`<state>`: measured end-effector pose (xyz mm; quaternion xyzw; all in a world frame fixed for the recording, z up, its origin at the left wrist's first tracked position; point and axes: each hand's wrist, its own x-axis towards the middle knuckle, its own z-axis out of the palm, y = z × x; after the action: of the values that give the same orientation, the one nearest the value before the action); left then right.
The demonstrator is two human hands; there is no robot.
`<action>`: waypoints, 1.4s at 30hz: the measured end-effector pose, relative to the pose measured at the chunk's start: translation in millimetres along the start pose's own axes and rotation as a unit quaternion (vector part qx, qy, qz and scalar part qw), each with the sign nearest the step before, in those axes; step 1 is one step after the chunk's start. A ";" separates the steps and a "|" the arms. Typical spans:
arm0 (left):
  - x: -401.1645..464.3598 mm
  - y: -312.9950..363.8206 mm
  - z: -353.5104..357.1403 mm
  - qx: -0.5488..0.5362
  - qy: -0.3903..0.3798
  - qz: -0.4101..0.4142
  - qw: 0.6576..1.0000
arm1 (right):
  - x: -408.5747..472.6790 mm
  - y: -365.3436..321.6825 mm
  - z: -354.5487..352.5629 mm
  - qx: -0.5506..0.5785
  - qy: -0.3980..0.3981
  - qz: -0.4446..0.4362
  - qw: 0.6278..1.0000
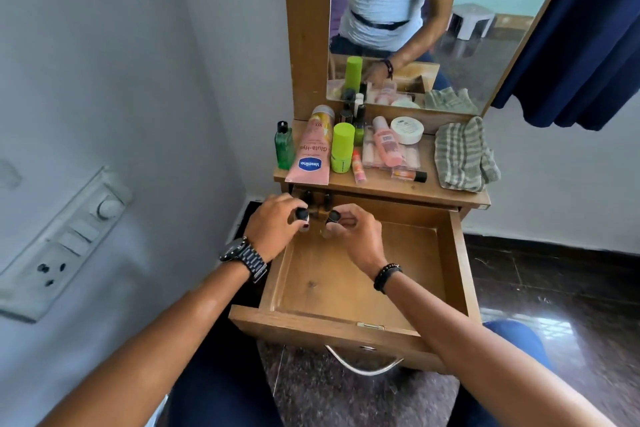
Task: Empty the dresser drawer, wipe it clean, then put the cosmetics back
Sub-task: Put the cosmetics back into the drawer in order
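Bottle (301,215), small and dark-capped, gripped in left hand (273,229) at far left corner of open drawer (363,288). Right hand (353,236) just beside, pinching another small bottle (334,217). Farther off, cosmetics (346,149) on dresser top (415,189), cloth (464,156) at right.

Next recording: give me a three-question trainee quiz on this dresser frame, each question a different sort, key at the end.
1. True or false: the striped cloth lies inside the drawer.
2. What does each hand grip? A) small dark-capped bottles B) the Vaseline tube C) the white jar
3. Fill in: the left hand and right hand are over the drawer's ____ end.

Key: 1 false, it lies on the dresser top; 2 A; 3 far (back).
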<state>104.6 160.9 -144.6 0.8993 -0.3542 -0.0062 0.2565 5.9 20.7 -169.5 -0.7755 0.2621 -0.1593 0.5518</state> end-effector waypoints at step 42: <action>83.9 80.0 -30.7 0.011 0.106 0.070 0.992 | 39.3 -62.5 -54.1 -0.174 0.128 -0.193 0.957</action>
<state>122.7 71.8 -66.4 0.8707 -0.3870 0.1107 0.2825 23.1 -28.2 -93.9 -0.8686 0.1993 -0.3124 0.3290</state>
